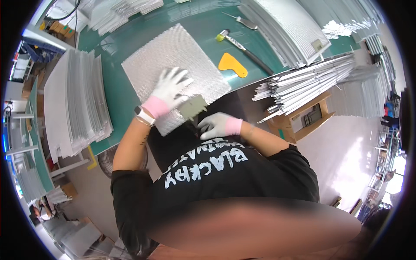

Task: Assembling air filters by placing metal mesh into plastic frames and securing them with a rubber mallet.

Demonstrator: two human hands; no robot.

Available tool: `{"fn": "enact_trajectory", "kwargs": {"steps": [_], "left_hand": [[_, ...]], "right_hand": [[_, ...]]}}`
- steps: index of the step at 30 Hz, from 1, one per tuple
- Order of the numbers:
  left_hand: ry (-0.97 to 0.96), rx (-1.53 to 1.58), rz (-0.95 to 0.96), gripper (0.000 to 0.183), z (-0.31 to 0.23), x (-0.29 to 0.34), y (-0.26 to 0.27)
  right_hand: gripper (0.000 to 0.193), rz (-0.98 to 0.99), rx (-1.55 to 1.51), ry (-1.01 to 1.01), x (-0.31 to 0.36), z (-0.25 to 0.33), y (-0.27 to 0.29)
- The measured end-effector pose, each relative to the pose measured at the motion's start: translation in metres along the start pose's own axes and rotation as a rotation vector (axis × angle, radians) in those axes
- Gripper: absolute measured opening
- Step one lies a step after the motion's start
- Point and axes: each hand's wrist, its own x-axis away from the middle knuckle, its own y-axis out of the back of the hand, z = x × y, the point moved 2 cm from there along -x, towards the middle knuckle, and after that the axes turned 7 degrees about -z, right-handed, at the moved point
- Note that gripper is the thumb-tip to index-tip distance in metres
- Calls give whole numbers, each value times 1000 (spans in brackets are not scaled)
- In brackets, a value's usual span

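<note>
Mesh panel (pixel 145 60), silver and rectangular, lies beneath the spread white-gloved left hand (pixel 169 89). At its five o'clock, the white-gloved right hand (pixel 219 125) half-curls, grip unclear; a yellow plastic scraper (pixel 234 65) lies at three.

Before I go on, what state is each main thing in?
Left hand: gloved, open, on the mesh sheet.
Right hand: gloved, fingers bent; grip unclear.
Mesh sheet: flat, one corner past the table.
Green-grey piece: between the hands; whether held, unclear.
Hammer: lying down.
Yellow scraper: lying flat.
Screwdriver: lying down.

Left hand (pixel 168 89) spread on silver mesh panel (pixel 173 50); right hand (pixel 216 125) nearby.
</note>
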Motion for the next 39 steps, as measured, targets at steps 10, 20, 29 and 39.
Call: {"fn": "enact_trajectory", "kwargs": {"steps": [10, 20, 29, 39], "left_hand": [[-145, 640, -207, 40, -77, 26, -20], [292, 1283, -427, 50, -91, 30, -58], [345, 890, -1108, 73, -3, 207, 104], [824, 962, -976, 44, -78, 145, -41]], "right_hand": [[16, -478, 1081, -465, 120, -152, 163], [34, -182, -601, 92, 49, 49, 17], [37, -1515, -1386, 214, 136, -58, 214], [24, -715, -1514, 265, -80, 45, 170]]}}
